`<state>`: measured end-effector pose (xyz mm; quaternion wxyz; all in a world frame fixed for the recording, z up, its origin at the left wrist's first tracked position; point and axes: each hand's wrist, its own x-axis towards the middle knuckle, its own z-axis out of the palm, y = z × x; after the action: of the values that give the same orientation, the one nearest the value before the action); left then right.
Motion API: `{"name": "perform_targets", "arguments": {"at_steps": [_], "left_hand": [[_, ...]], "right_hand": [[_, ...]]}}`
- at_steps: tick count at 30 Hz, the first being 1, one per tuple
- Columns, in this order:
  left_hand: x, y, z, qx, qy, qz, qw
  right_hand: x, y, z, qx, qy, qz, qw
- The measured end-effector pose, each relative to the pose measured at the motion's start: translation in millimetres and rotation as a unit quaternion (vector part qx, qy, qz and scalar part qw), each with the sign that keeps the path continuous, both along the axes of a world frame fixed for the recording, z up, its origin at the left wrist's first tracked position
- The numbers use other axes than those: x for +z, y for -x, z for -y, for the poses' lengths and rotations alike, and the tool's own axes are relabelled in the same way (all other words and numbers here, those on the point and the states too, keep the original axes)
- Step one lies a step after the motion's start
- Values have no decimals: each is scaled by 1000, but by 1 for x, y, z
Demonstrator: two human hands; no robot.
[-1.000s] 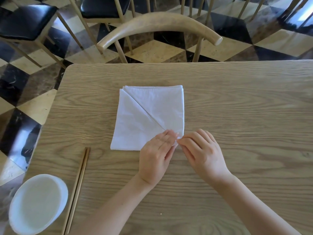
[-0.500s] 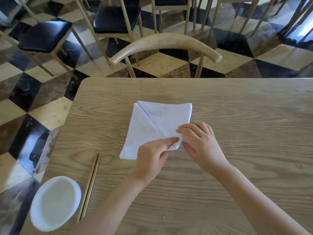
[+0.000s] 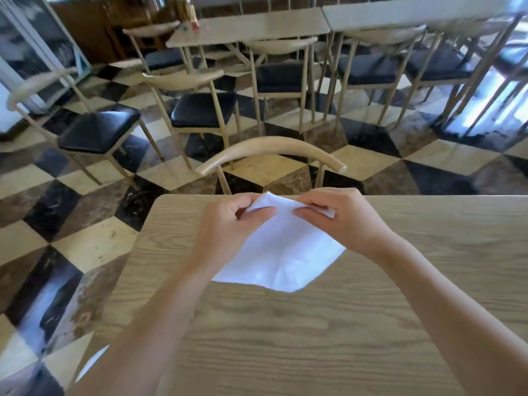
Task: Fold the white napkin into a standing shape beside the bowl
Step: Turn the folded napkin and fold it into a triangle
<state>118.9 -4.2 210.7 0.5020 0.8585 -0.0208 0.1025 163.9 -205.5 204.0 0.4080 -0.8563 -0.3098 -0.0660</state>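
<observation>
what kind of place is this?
Likely a restaurant dining room: rows of matching tables and black-seated chairs on a checkered floor, with a napkin being folded.

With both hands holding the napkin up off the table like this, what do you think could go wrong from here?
1. Both the left hand and the right hand pinch only the top edge of the napkin; the hanging layers may fall open and lose the earlier folds.
2. The bowl sits at the table corner under the left forearm, so an elbow could knock it.
</observation>
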Motion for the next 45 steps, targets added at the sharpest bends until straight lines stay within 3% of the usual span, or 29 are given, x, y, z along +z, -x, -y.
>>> {"name": "perform_targets", "arguments": {"at_steps": [4, 11, 15, 19, 24, 35, 42, 45], "left_hand": [[30, 7, 11, -17, 9, 9, 1000], [63, 56, 22, -63, -61, 68, 994], [50, 63, 22, -56, -36, 11, 998], [8, 25, 18, -66, 73, -137, 986], [-65, -38, 16, -69, 90, -217, 969], [-127, -128, 17, -115, 72, -292, 947], [-168, -104, -29, -156, -39, -402, 901], [-175, -87, -52, -160, -17, -417, 895]], "right_hand": [[23, 15, 7, -49, 62, 131, 988], [32, 64, 17, -67, 47, 188, 979], [20, 74, 21, -57, 44, 132, 989], [-12, 48, 20, -79, 81, 57, 992], [-76, -2, 14, -100, 153, -36, 982], [-136, -86, 9, -177, 192, -143, 955], [-173, -80, 41, -181, 177, -285, 924], [-178, -66, 63, -179, 169, -304, 920]]}}
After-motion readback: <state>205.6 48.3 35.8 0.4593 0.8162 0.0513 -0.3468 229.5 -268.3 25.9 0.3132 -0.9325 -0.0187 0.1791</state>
